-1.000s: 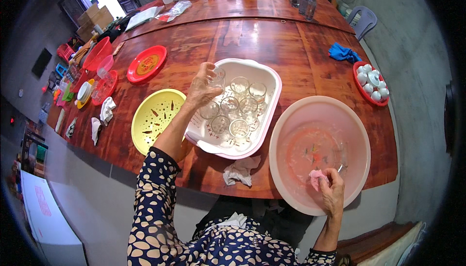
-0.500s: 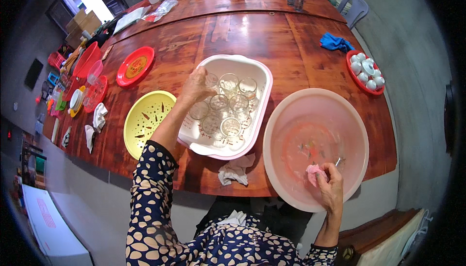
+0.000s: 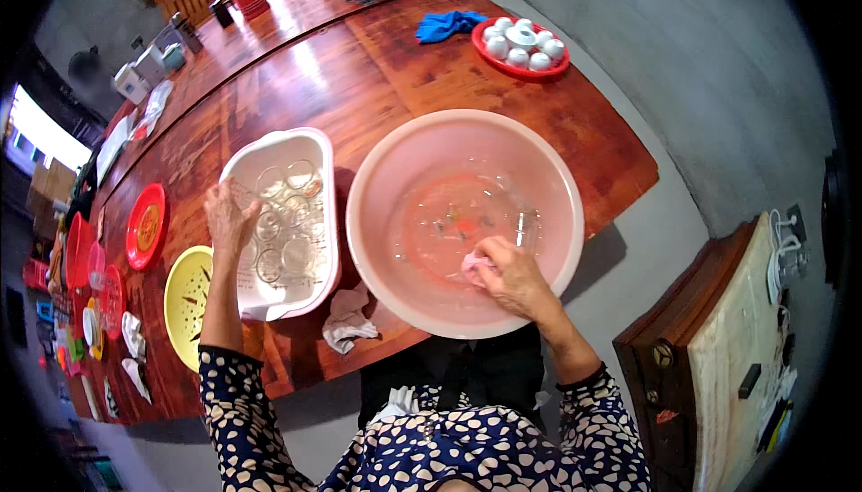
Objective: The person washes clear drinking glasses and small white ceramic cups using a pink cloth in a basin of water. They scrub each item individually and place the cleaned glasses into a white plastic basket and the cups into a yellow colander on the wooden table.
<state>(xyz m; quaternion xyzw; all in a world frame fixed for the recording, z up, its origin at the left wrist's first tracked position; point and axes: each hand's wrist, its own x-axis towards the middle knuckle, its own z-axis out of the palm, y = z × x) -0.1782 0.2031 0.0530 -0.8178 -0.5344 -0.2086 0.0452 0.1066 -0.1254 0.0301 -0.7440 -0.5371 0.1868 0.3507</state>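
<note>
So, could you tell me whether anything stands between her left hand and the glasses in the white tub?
Nothing visible does: the left hand is already inside the white tub, right at the glasses.

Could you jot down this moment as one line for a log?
left hand: on glasses in white tub | right hand: holds pink cloth in pink basin | crumpled rag on table

Pink basin (image 3: 386, 155); white tub (image 3: 319, 146) of clear glasses (image 3: 285, 223); pink cloth (image 3: 473, 264); yellow colander (image 3: 184, 299); red plate (image 3: 144, 225); red tray (image 3: 521, 68) of white cups (image 3: 521, 38); blue rag (image 3: 449, 23); white rag (image 3: 346, 326); reddish-brown tabletop (image 3: 359, 79); navy sleeves (image 3: 242, 411) with cream spots.
</note>
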